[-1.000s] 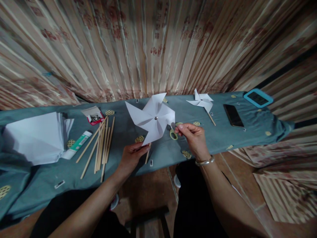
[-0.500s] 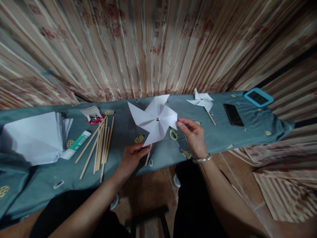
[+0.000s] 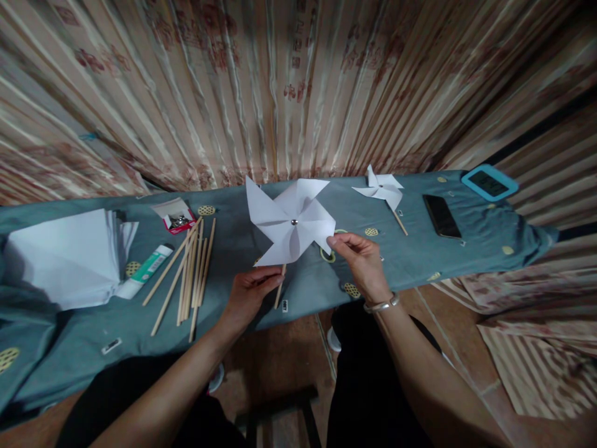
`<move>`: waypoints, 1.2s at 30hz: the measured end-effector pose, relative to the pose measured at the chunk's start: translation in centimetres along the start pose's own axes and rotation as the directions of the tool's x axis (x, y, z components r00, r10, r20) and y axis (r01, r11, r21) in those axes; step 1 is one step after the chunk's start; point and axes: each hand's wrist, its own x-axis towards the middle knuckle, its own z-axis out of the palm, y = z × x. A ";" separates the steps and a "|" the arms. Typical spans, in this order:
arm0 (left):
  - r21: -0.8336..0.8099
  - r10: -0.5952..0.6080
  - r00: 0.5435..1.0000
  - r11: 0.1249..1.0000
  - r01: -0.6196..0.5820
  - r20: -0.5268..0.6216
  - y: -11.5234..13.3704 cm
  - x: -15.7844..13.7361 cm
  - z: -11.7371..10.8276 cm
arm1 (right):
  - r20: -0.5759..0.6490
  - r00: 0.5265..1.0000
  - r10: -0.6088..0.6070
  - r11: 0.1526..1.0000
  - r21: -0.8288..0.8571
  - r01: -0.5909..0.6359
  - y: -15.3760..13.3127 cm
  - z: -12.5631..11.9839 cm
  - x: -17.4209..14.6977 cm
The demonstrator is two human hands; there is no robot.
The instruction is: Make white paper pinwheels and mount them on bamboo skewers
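A white paper pinwheel (image 3: pixel 284 214) with a shiny metal pin at its centre is held up over the table's middle. My left hand (image 3: pixel 249 295) is closed around its wooden stick (image 3: pixel 280 292), just below the blades. With thumb and fingertips, my right hand (image 3: pixel 361 255) pinches or touches the edge of the right-hand blade. Partly hidden behind that blade and the right fingers is a yellow-green ring-like handle (image 3: pixel 328 256) on the cloth.
Left on the cloth-covered table (image 3: pixel 233 230) are a paper stack (image 3: pixel 63 258), a glue stick (image 3: pixel 147 270), a red box of metal pins (image 3: pixel 180 219) and several wooden sticks (image 3: pixel 193 267). Toward the right are another pinwheel (image 3: pixel 382 186), a phone (image 3: pixel 441 215) and a blue-framed clock (image 3: pixel 489 182).
The pinwheel's blades have turned clockwise a little. My right hand has moved slightly down along with the blade at its fingertips. My left hand keeps its hold on the stick.
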 end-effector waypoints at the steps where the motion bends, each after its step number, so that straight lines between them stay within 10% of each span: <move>1: 0.003 0.004 1.000 1.000 -0.004 0.001 0.0 0.0 0.0 | 0.007 1.000 0.006 1.000 -0.004 -0.006 0.0 0.1 -0.1; 36: -0.030 -0.016 1.000 0.999 0.017 0.011 0.1 0.0 0.2 | 0.297 0.941 0.161 0.984 0.023 -0.176 1.1 3.1 -3.3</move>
